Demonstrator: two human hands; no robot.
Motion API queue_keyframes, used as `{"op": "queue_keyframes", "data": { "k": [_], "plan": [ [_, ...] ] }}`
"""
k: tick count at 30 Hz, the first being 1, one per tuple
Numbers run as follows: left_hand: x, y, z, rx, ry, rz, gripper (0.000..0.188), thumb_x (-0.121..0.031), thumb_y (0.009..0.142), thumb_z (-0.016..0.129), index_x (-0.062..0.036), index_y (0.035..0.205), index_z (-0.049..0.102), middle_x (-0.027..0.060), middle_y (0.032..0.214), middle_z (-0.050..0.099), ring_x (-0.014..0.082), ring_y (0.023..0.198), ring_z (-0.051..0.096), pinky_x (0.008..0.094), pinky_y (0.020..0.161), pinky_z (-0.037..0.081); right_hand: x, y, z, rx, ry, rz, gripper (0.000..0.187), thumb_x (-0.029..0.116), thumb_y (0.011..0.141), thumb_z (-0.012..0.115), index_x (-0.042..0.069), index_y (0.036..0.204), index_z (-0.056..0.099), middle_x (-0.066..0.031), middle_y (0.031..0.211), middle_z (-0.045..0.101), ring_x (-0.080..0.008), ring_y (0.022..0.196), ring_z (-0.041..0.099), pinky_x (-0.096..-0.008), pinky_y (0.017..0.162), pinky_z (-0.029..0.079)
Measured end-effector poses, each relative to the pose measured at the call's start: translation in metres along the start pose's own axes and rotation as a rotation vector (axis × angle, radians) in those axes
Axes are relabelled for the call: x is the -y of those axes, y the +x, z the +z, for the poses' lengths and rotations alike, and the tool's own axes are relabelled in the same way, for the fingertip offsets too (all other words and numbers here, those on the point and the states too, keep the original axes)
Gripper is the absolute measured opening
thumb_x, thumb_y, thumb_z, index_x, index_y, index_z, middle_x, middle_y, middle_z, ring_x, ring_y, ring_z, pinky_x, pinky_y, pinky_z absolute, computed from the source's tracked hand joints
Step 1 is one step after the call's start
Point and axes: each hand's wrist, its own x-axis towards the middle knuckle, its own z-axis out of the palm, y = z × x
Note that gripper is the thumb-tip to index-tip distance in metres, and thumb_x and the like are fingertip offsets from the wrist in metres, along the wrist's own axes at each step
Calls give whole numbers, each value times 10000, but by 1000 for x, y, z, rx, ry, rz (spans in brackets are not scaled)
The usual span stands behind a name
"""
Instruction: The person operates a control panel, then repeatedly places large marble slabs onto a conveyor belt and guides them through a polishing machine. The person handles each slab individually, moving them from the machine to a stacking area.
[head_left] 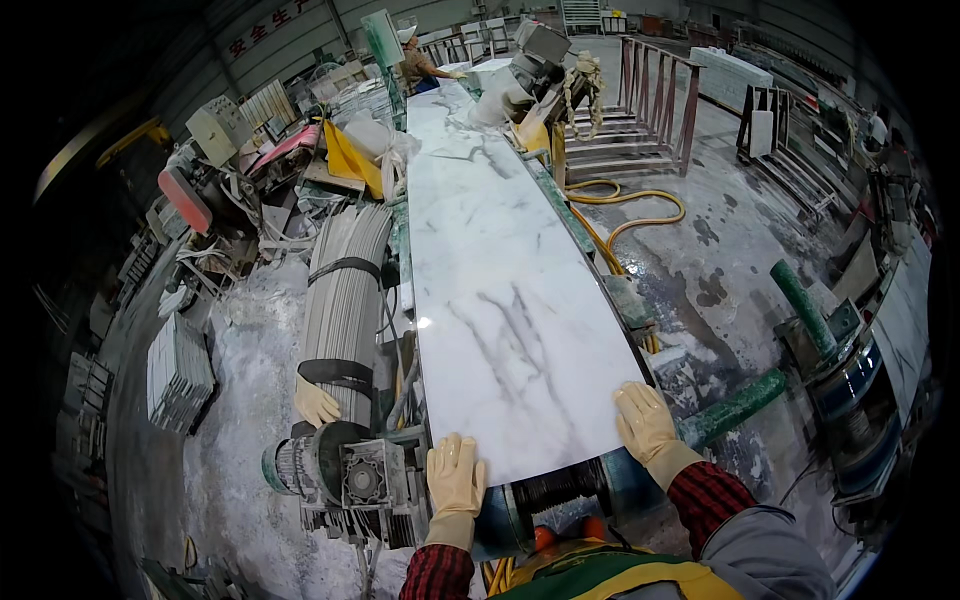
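A long white marble slab (490,250) with grey veins lies flat, stretching away from me along a green-framed machine bed. My left hand (457,480), in a cream rubber glove, rests at the slab's near left corner with its fingers stretched forward. At the near right edge, my right hand (646,425), gloved alike, lies with its fingers extended against the slab. Neither hand closes round anything. Beneath the slab's near end shows a dark roller (560,495).
Left of the slab are a strapped bundle of grey strips (345,290), a loose cream glove (317,402) and a dusty motor (362,475). A green post (735,408) juts out at right. A yellow hose (640,205) loops over the wet floor. Farther off, a person (418,65) stands by the slab.
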Motion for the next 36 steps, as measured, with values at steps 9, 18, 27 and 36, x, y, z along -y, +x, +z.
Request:
{"op": "queue_keyframes", "data": {
  "k": [9, 18, 27, 36],
  "plan": [
    [0, -8, 2, 16, 15, -5, 540, -253, 978, 731, -81, 1477, 616, 241, 1542, 593, 469, 1449, 526, 606, 1264, 348, -1, -6, -1, -12, -40, -38, 386, 108, 872, 706, -2, 1240, 678, -211, 1257, 673, -425, 1215, 634, -538, 1096, 510],
    [-3, -9, -4, -53, -24, 52, 500, -241, 968, 733, -42, 1419, 647, 274, 1444, 633, 491, 1350, 573, 615, 1188, 404, 5, -11, -9, 18, 2, 26, 374, 102, 882, 705, 20, 1246, 680, -194, 1261, 683, -424, 1215, 644, -537, 1099, 512],
    [0, -23, 13, -10, 18, -1, 538, -222, 991, 733, -60, 1495, 633, 251, 1565, 605, 481, 1473, 527, 613, 1287, 345, -2, -22, -2, -5, 4, 7, 371, 117, 909, 729, 11, 1260, 676, -216, 1307, 677, -436, 1240, 643, -553, 1113, 509],
    [0, -29, 9, -4, 24, 5, 532, -222, 995, 724, -50, 1490, 628, 262, 1558, 608, 498, 1457, 536, 617, 1274, 360, 8, -23, -8, -31, 7, -6, 366, 114, 933, 690, -8, 1278, 667, -227, 1317, 669, -441, 1243, 637, -553, 1127, 500]
  ]
}}
